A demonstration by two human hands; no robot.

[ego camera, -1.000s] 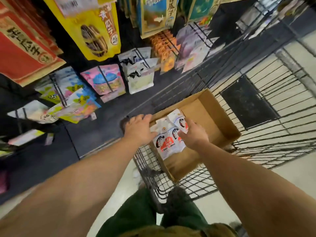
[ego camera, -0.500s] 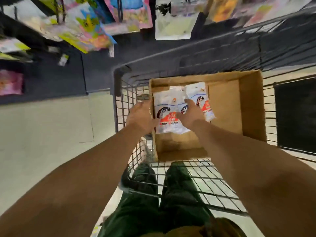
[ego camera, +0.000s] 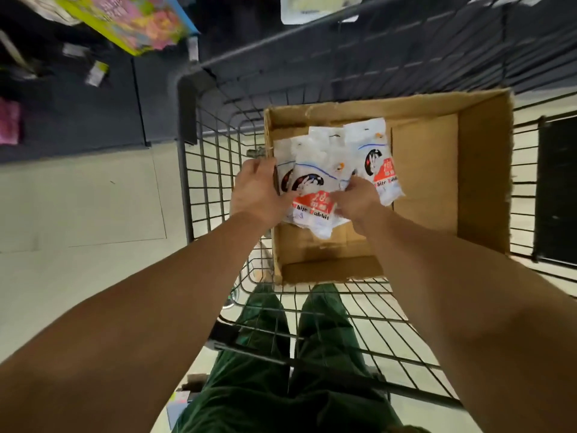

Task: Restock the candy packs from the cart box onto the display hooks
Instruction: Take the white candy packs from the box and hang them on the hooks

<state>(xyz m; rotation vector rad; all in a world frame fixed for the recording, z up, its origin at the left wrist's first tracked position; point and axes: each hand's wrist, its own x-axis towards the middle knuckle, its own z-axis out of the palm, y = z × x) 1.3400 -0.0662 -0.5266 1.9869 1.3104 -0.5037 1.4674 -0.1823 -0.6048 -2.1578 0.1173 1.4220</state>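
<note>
Both hands over cardboard box (ego camera: 480,170) in wire cart (ego camera: 215,170), gathering fanned bunch of white candy packs (ego camera: 315,185). Left hand (ego camera: 259,195) grasps bunch at left edge; right hand (ego camera: 356,201) pinches lower edges, fingers closed on film. Packs sit above box floor, at box's left side. Likely light, soft, crinkly film, slippery when stacked; loose sweets inside probably shift. Best hold: pinch near top header by punched hang holes, bunch squared first. Display packs (ego camera: 140,23) hang above left.
</note>
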